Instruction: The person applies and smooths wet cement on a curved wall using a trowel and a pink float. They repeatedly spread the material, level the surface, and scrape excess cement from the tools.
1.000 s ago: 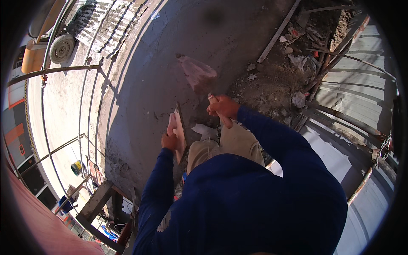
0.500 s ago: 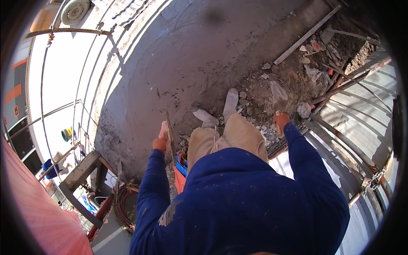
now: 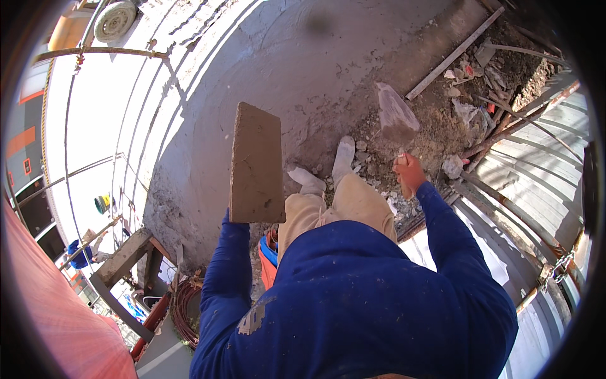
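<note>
The flat board [image 3: 257,167] has turned its wide face into view, showing rough brown mud; it hides the left hand, so I can't tell its grip. The right hand [image 3: 410,172] squeezes a trowel [image 3: 396,108], its pale, pointy blade just ahead of the fist.

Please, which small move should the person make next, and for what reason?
Probably bring the trowel across to the float and scrape its face: that broad face is turned into view, coated with what looks like brownish mortar, while the right hand holds the trowel apart from it.
</note>
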Motion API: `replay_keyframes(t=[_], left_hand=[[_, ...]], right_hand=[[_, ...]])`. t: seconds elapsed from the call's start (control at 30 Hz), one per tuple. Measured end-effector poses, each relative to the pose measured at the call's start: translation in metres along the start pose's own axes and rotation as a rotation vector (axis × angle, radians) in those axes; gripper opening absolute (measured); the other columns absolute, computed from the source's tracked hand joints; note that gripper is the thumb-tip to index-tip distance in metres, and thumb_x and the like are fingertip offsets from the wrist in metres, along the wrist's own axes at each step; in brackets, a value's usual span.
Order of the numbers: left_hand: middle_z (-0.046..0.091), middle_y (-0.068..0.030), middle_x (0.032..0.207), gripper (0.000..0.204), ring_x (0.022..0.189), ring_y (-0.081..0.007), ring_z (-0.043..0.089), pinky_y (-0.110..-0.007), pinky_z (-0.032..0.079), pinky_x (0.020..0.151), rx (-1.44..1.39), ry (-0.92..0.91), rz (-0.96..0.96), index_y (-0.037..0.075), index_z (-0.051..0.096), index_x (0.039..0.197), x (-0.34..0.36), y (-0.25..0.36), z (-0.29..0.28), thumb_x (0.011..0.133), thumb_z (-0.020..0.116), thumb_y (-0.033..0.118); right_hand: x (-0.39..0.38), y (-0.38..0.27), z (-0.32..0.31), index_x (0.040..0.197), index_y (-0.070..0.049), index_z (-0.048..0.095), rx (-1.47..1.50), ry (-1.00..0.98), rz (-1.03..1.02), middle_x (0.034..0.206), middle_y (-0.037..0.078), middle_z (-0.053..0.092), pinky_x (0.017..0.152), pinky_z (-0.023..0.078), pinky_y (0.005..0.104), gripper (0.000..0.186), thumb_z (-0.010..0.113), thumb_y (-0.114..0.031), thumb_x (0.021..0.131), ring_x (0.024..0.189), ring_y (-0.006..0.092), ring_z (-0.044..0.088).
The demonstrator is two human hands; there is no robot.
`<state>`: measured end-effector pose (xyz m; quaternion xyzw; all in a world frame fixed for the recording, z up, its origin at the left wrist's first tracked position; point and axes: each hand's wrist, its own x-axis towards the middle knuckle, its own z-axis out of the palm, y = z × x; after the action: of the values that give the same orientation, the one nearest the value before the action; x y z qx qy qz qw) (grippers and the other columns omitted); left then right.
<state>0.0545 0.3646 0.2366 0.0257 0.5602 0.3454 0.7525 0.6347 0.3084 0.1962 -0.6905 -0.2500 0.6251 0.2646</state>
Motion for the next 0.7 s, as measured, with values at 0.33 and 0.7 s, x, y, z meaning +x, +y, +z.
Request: replay_keyframes(t=[0.33,0.7], left_hand=[[0.077,-0.0098,0.118,0.033,0.113,-0.0277,0.071,-0.043,0.058,0.092,-0.1,0.016,-0.031,0.01,0.07,0.13,0.016,-0.029,0.043,0.102,0.066,0.027],[0.077,-0.0097,0.118,0.033,0.113,-0.0279,0.071,-0.043,0.059,0.092,-0.133,0.0,-0.066,0.01,0.07,0.131,0.053,-0.058,0.105,0.103,0.065,0.028]], right_hand=[[0.029,0.043,-0.034,0.1,-0.001,0.066,-0.381,0.138,-0.071,0.079,0.003,0.062,0.054,0.049,0.0374,0.019,0.068,-0.019,0.093,0.066,0.0141,0.056],[0.034,-0.136,0.086,0.099,-0.003,0.065,-0.171,-0.424,-0.176,0.073,-0.001,0.061,0.051,0.047,0.0299,0.015,0.069,-0.015,0.091,0.058,0.0089,0.058]])
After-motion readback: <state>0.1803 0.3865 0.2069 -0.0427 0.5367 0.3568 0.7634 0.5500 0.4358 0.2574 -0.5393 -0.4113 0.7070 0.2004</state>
